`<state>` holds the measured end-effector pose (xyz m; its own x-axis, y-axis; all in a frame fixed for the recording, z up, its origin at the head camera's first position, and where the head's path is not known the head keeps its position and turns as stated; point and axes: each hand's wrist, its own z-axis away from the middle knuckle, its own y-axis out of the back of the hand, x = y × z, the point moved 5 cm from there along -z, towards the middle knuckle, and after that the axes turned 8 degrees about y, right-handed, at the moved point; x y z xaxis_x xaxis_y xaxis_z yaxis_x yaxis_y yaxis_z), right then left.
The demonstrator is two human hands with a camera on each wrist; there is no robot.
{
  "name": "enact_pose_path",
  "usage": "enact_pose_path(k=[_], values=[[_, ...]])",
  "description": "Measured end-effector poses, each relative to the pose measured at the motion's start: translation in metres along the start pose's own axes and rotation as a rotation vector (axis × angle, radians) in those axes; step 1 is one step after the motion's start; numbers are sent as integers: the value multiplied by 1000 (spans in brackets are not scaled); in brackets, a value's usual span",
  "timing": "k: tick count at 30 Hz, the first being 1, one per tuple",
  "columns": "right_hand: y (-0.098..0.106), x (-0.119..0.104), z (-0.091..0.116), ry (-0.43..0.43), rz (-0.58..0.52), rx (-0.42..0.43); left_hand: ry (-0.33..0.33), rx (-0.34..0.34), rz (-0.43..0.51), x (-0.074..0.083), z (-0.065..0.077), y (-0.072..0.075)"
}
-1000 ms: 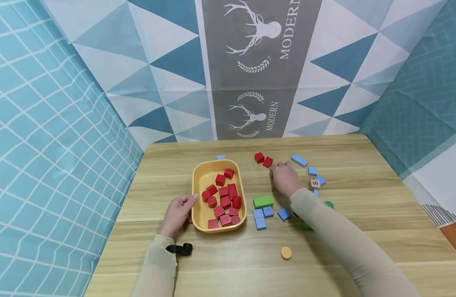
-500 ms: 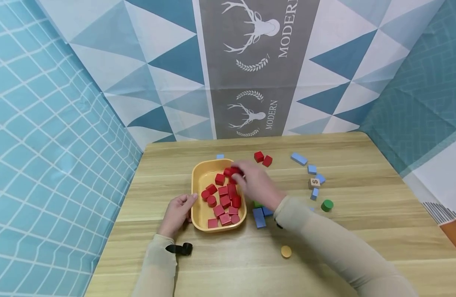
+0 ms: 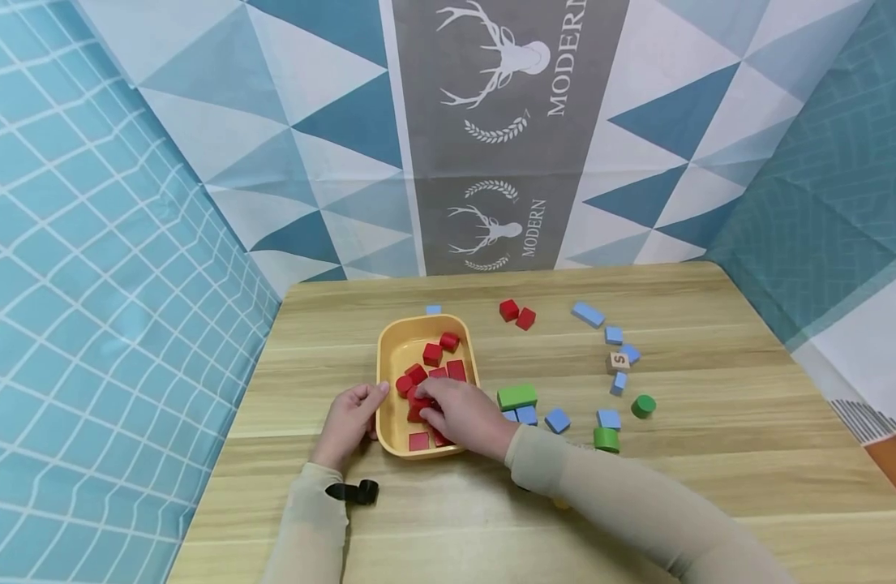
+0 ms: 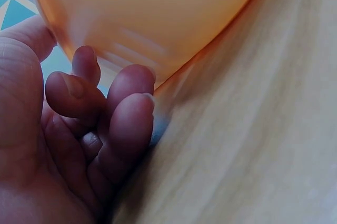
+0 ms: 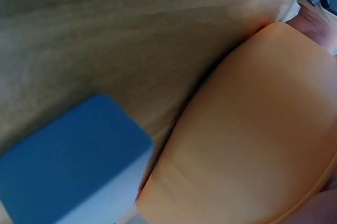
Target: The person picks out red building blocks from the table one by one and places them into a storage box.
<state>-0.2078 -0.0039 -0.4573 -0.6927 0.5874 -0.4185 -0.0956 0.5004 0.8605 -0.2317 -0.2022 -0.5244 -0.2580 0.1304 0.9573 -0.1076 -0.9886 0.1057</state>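
Observation:
A yellow plastic tray full of red blocks stands on the wooden table. My left hand pinches its left rim, thumb on top; in the left wrist view the other fingers curl beside the tray wall. My right hand reaches over the tray's right side, thumb and fingers around a red block low among the others. Its palm covers several of the blocks. In the right wrist view the tray's outer wall hides the fingers' work.
Two red blocks lie behind and right of the tray. Blue blocks, a green block, green cylinders and a lettered wooden cube are scattered to the right. One blue block sits behind the tray.
My right hand has come from beside the two red blocks at the back, across the tray's right rim, then down toward its front with a red block. My left hand stays at the rim.

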Motion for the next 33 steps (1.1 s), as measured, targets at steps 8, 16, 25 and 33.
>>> enact_pose_path(k=[8, 16, 25, 33], values=[[-9, 3, 0, -36, 149, -63, -2, 6, -2, -1, 0, 0], [-13, 2, 0, -64, 206, -105, -6, 7, -15, -2, -1, 1], [-13, 2, 0, -75, 210, -86, -13, 9, -21, -1, 0, 1], [-14, 4, 0, -74, 220, -88, -17, 14, -9, 0, 0, 1]])
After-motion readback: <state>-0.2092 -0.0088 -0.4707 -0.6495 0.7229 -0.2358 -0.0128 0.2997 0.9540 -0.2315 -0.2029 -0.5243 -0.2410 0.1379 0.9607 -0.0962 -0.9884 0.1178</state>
